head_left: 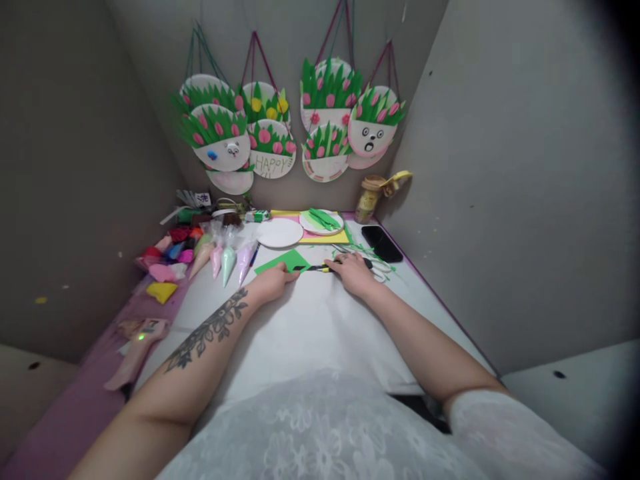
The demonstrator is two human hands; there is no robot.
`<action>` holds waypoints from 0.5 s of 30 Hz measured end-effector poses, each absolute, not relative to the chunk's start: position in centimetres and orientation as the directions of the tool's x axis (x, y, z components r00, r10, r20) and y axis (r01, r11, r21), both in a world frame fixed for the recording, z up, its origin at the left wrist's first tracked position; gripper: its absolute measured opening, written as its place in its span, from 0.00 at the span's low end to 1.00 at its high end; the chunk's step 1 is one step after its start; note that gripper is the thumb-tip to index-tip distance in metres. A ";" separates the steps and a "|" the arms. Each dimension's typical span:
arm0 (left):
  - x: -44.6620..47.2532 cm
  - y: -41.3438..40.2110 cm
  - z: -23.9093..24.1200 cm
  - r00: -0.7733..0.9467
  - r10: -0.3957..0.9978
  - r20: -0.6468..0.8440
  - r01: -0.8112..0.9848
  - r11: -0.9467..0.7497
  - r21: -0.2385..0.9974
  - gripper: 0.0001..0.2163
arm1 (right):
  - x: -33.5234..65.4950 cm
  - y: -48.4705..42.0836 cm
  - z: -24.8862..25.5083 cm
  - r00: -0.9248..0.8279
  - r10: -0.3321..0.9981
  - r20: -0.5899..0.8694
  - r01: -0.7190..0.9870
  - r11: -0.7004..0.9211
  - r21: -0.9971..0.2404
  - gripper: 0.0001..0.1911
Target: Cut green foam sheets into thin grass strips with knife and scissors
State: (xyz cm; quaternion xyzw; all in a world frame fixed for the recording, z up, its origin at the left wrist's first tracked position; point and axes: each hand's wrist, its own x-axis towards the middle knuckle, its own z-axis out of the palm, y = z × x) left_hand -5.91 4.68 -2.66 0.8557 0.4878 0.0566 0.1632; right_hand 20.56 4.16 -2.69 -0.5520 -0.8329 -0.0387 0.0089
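My left hand (274, 283) is at the middle of the white table, its thumb and fingers pinched on the near edge of a green paper sheet (281, 261). From the right, my right hand (353, 273) has its fingers closed over a slim black-and-yellow tool (325, 269). That tool's dark tip points left and reaches the paper beside my left fingertips; its exact kind is too small to make out. White-handled scissors (382, 268) lie just beyond my right hand, among thin green paper scraps (373, 252).
Behind the paper are a blank white paper plate (280, 233) and another plate (311, 230) bearing green strips. Filled piping bags (228, 260) and coloured packets (163, 272) line the left. A phone (382, 244) and yellow-lidded cup (369, 199) stand right; a pink glue gun (137, 353) lies near left.
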 end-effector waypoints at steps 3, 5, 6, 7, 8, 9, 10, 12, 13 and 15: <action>-5.8 4.7 -2.8 0.525 0.849 -0.057 0.815 -0.483 0.321 0.21 | 20.7 4.0 -2.7 -0.398 0.915 0.071 0.917 0.395 0.043 0.26; -5.8 4.8 -2.9 0.526 0.849 -0.056 0.818 -0.486 0.308 0.21 | 20.9 3.9 -2.7 -0.399 0.914 0.072 0.917 0.397 0.033 0.26; -5.8 4.8 -3.0 0.526 0.849 -0.055 0.818 -0.487 0.305 0.21 | 21.1 3.8 -2.8 -0.397 0.915 0.070 0.918 0.396 0.028 0.26; -5.8 4.8 -3.0 0.528 0.848 -0.053 0.817 -0.489 0.307 0.21 | 21.2 3.8 -2.8 -0.394 0.917 0.069 0.919 0.393 0.024 0.27; -5.7 4.8 -3.1 0.532 0.845 -0.050 0.812 -0.493 0.311 0.21 | 21.4 3.8 -2.8 -0.391 0.918 0.068 0.920 0.390 0.021 0.27; -5.8 4.9 -3.1 0.537 0.842 -0.047 0.808 -0.497 0.317 0.21 | 21.6 3.7 -2.8 -0.388 0.919 0.067 0.922 0.387 0.020 0.28; -5.8 4.9 -3.1 0.539 0.841 -0.047 0.805 -0.499 0.321 0.21 | 21.8 3.6 -2.7 -0.387 0.920 0.064 0.922 0.386 0.019 0.28; -5.8 4.8 -3.0 0.529 0.847 -0.060 0.811 -0.483 0.330 0.21 | 22.1 3.5 -2.6 -0.387 0.920 0.059 0.922 0.387 0.020 0.28; -5.8 4.8 -2.9 0.517 0.853 -0.073 0.818 -0.467 0.336 0.21 | 22.3 3.5 -2.5 -0.389 0.919 0.055 0.921 0.389 0.021 0.28; -5.8 4.7 -2.7 0.502 0.860 -0.091 0.824 -0.444 0.353 0.20 | 22.5 3.3 -2.4 -0.394 0.918 0.049 0.919 0.394 0.021 0.28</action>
